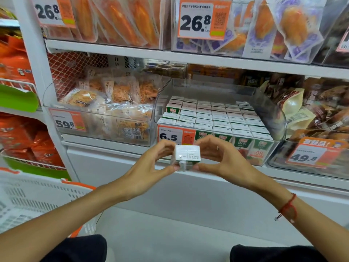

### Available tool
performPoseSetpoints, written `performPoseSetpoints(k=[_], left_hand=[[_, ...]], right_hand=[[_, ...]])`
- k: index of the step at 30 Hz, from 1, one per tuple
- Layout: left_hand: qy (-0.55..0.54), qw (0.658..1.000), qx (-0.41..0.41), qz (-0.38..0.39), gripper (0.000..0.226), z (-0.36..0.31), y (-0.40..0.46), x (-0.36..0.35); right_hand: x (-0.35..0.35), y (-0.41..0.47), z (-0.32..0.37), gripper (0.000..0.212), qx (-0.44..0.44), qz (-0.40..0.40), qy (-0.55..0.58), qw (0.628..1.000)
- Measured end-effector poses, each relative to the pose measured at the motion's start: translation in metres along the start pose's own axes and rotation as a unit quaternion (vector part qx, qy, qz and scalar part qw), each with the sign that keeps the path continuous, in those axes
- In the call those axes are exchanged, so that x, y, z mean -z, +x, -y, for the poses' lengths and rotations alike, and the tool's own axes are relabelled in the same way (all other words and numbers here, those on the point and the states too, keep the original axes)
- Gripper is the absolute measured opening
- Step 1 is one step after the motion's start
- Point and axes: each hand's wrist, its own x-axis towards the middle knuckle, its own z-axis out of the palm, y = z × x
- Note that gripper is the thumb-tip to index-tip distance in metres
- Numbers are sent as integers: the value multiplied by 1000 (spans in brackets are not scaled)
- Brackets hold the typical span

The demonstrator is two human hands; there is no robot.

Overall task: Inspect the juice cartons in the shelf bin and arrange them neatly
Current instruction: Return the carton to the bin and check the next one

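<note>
Fingers (164, 146) of both hands pinch boxy white juice carton (187, 155); clear bin (268, 110) behind.

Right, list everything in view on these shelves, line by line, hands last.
held carton: one, white top, in front of the juice bin, between both hands
juice cartons: many, too many to count, white tops and green fronts, packed in rows in the clear bin, middle shelf
6.5 price tag: one, orange and white, on that bin's front
snack packs: several, pale orange, clear bin to the left, tagged 59.8
brown bags: several, bin to the right, tagged 49.8
orange packets: several, top shelf
26.8 price tag: two, orange and white, top shelf
basket: one, white with orange trim, lower left
left hand: grips the carton's left side
right hand: grips its right side, red string at the wrist
</note>
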Motion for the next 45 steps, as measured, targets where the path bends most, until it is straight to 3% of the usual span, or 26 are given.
performPoseSetpoints(k=[4, 8, 10, 14, 19, 22, 26, 29, 32, 37, 42, 43, 45], left_hand=[[28, 999, -23, -20, 40, 2, 2, 0], [-62, 998, 8, -31, 43, -2, 5, 3], [-90, 995, 29, -37, 43, -4, 6, 5], [-203, 975, 73, -53, 48, -6, 6, 7], [-272, 956, 114, -5, 52, -5, 4, 10], [-298, 943, 150, -1, 48, -5, 5, 10], [-334, 921, 199, -14, 45, -6, 7, 10], [-392, 888, 239, -4, 51, -9, 9, 11], [-458, 834, 307, 26, 54, -14, 9, 16], [-459, 805, 374, 33, 63, -15, 8, 17], [-450, 820, 353, 12, 68, -20, 9, 16], [-439, 834, 334, 7, 67, -22, 9, 15], [-359, 896, 262, -9, 71, -20, 7, 10]], right_hand=[[-2, -2, 0, 42, 22, -15, -15, 1000], [-6, -3, 6, 54, 29, -46, 0, 999], [-7, -3, 10, 64, 38, -50, -45, 997], [-9, -2, 17, 83, 44, 19, -113, 992], [-5, -2, 18, 90, 3, 57, -40, 998], [-4, -1, 19, 85, -25, 57, -15, 998], [-8, -1, 17, 64, -66, 26, 56, 996], [-10, -1, 18, 54, -108, -8, 133, 985], [-11, 2, 19, 50, -156, -32, 166, 973], [-13, 2, 17, 48, -232, -28, 189, 954], [-13, 1, 18, 34, -246, -4, 205, 947], [-12, 1, 18, 33, -247, 10, 217, 945], [-11, 1, 18, 33, -236, 43, 256, 936]])
